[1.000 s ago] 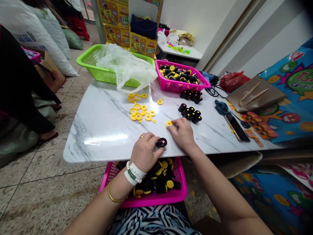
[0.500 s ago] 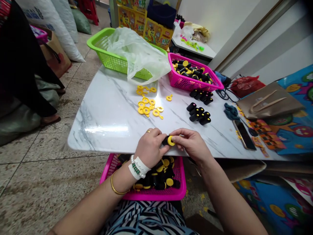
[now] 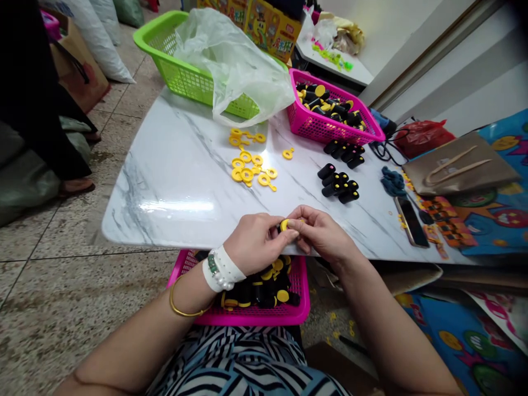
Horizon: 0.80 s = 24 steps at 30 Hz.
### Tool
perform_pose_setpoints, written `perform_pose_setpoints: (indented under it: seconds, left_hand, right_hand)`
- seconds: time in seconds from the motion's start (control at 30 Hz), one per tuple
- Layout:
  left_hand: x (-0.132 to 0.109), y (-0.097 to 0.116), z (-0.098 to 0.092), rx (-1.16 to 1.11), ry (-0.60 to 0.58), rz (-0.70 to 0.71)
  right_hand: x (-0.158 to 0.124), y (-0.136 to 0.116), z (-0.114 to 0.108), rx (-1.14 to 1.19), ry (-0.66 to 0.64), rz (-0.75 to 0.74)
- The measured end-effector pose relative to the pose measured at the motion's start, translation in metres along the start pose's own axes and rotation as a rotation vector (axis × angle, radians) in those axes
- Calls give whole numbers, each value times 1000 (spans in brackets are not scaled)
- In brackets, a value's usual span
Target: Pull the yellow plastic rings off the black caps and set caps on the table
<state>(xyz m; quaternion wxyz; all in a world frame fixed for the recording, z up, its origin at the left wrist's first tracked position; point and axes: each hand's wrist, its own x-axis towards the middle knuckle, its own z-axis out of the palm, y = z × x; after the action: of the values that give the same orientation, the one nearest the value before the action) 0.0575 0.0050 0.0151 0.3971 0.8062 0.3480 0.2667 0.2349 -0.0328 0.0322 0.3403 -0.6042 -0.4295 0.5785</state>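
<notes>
At the table's near edge, my left hand [image 3: 258, 242] and my right hand [image 3: 324, 234] meet around a small black cylinder with a yellow ring-shaped cap [image 3: 284, 225]. The fingers of both hands are closed on it, and most of the black body is hidden behind them. Yellow plastic rings with tabs [image 3: 246, 174] lie loose beyond my hands, one ring [image 3: 287, 154] apart from the others. Several black cylinders [image 3: 339, 184] stand or lean in a cluster to the right. Below the table edge, a pink basket [image 3: 303, 311] holds many black pieces with yellow caps.
A green basket [image 3: 181, 82] with a clear plastic bag [image 3: 235, 60] stands at the back left. Beside it is another pink basket [image 3: 330, 132] of capped pieces. A phone [image 3: 411, 221], a dark cloth [image 3: 391, 181] and a brown paper bag [image 3: 457, 165] lie right. Someone's legs [image 3: 41, 99] show at left.
My left hand has turned, its thumb now lying over the front of the capped cylinder, which is more covered. The whole view has shifted slightly; the things on the table stay as they were.
</notes>
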Motion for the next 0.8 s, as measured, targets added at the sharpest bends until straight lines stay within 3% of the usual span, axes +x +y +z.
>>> perform_pose_setpoints:
  seconds: [0.17,0.37,0.53,0.67,0.8]
  left_hand:
    - [1,4,6,-59,17,-123]
    - [-17,-2,30,147,239,88]
    - [-21,-3,40,273,402,133]
    - [-18,1,44,415,390,123]
    - [-14,-1,43,390,321,94]
  right_hand:
    - [0,8,3,146,20,-32]
    - [-3,14,9,230,94,-110]
    - [-5,14,11,258,81,-139]
    - [-4,14,12,265,113,-109]
    - [-1,13,10,271,160,-95]
